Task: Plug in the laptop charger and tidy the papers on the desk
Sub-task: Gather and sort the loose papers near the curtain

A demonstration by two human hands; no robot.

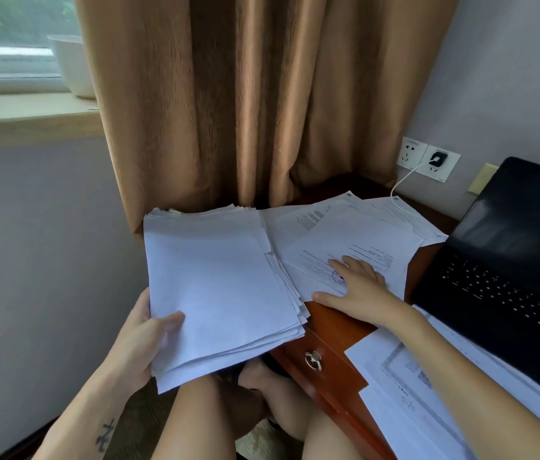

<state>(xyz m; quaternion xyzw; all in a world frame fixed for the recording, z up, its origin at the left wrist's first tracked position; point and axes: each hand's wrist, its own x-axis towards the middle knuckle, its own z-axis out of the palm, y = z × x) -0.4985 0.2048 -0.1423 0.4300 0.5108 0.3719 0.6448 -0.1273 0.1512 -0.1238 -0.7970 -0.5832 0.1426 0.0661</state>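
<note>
1. A brown curtain is hung across the far middle of the scene, down behind the far edge of the table.
2. An open black laptop is set on the right of the table, its screen dark.
3. The reddish wooden table is seen at the right, with a drawer in its near face.
4. A thick stack of white papers, its edges uneven, is held at the left. Its right side lies over the left end of the table and its near part is out over the person's lap.
5. Loose printed sheets are spread on the table between the stack and the laptop, overlapping one another.
6. More printed sheets are laid at the near right of the table, partly under the right forearm.
7. The near left corner of the stack is gripped by the left hand, thumb on top, the fingers hidden beneath.
8. The right hand is laid flat with straight, spread fingers on the top loose sheet, beside a round blue stamp; nothing is grasped by it.
9. Two white wall sockets are fixed side by side on the far right wall.
10. A dark charger plug is seated in the right socket, and its white cable is led down to the far sheets.
11. A metal ring handle is fitted on the drawer.
</note>
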